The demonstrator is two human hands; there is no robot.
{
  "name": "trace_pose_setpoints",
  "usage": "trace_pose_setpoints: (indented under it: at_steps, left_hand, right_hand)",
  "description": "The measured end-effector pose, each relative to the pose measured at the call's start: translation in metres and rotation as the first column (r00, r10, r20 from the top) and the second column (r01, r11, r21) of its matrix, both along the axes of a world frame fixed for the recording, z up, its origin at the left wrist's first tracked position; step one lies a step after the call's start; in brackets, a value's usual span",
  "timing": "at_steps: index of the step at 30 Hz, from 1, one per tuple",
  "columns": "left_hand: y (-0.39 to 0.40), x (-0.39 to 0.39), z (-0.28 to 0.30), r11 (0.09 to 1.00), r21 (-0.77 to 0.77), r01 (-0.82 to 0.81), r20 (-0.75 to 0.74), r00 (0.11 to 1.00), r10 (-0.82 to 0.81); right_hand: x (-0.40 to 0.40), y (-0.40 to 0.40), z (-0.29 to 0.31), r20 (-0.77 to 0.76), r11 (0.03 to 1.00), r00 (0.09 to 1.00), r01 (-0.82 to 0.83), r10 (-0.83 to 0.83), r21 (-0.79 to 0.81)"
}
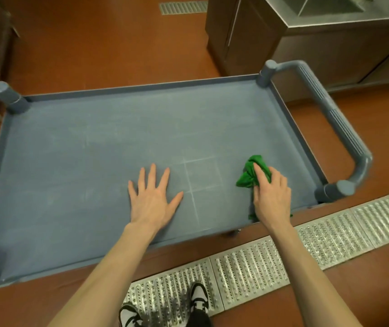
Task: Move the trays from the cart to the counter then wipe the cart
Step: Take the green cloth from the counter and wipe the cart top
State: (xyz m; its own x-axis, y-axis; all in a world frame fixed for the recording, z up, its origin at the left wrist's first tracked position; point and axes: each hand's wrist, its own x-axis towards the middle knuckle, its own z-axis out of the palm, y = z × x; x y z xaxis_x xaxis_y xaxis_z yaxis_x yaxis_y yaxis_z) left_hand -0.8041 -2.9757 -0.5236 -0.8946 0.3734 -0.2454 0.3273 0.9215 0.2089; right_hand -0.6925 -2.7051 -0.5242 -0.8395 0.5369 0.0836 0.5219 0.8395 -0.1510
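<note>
Right hand (272, 197) has its fingers curled over a bunched-up green cloth (253, 172), pressing it down onto the cart (75, 147) shelf near the right end. Most of the cloth pokes out ahead of the fingertips, and a bit of it trails under the wrist at the near rim. Left hand (152, 197) is flat, fingers spread, palm down on the shelf just left of some faint scratch lines, holding nothing, probably bracing the cart.

No trays anywhere on the shelf, so I'd say that part's done and we're into the wipe. The steel bench (344, 22) sits off past the cart's far right corner, but I can't see any trays on it from here.

Next move probably calls for dragging the cloth leftward in passes, and that left hand sits right in the path.
</note>
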Motion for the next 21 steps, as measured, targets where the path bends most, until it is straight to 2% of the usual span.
trace_pose_setpoints:
  at_steps: [6, 9, 11, 14, 18, 21]
  left_hand:
    - [0.002, 0.008, -0.005, 0.998, 0.013, -0.058, -0.042, 0.997, 0.058]
    - [0.004, 0.016, -0.003, 0.995, 0.031, -0.091, -0.049, 0.994, 0.093]
    - [0.005, 0.024, -0.002, 0.993, 0.030, -0.113, -0.053, 0.992, 0.114]
    - [0.010, 0.037, -0.004, 0.990, 0.064, -0.129, -0.052, 0.990, 0.133]
    - [0.010, 0.053, -0.004, 0.975, 0.188, -0.120, -0.056, 0.990, 0.132]
    - [-0.004, 0.054, -0.003, 0.972, 0.218, -0.089, -0.083, 0.991, 0.109]
  right_hand:
    - [0.024, 0.085, 0.007, -0.028, 0.991, 0.994, 0.112, -0.110, 0.078]
    - [0.027, 0.094, 0.006, -0.001, 0.987, 0.995, 0.097, -0.098, 0.130]
    - [0.024, 0.085, 0.007, -0.021, 0.990, 0.992, 0.128, -0.127, 0.052]
    - [0.013, 0.054, 0.012, -0.098, 0.973, 0.979, 0.162, -0.179, -0.163]
    - [-0.002, -0.018, 0.014, -0.247, 0.930, 0.969, -0.080, -0.012, -0.358]
    - [-0.017, -0.071, 0.008, -0.278, 0.873, 0.959, -0.184, 0.058, -0.451]
